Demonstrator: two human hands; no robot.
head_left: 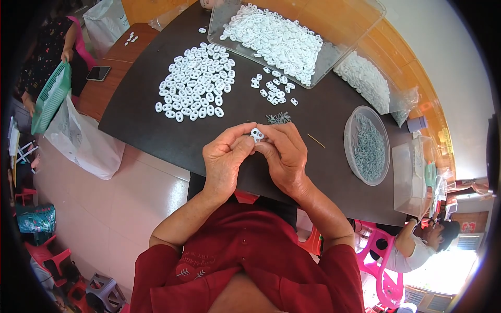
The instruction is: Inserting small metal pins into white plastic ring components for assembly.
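Between the fingertips of both hands, above the table's near edge, is a small white plastic piece with round holes (256, 135). My left hand (225, 156) pinches its left side, and my right hand (284, 156) grips its right side. Just beyond my fingers lies a small heap of grey screws (278, 118). Several loose white pieces with holes (275, 94) are scattered past the screws. To their left spreads a broad patch of white oval pieces (195, 86), each with holes.
A clear bin (323, 78) of white pieces stands at the back, with a filled clear bag (364, 78) beside it. A round tub (348, 151) of screws and a thin stick (316, 141) lie right on the dark table (334, 182). A person (57, 47) at left holds a green basket (51, 99); another person (417, 248) sits right.
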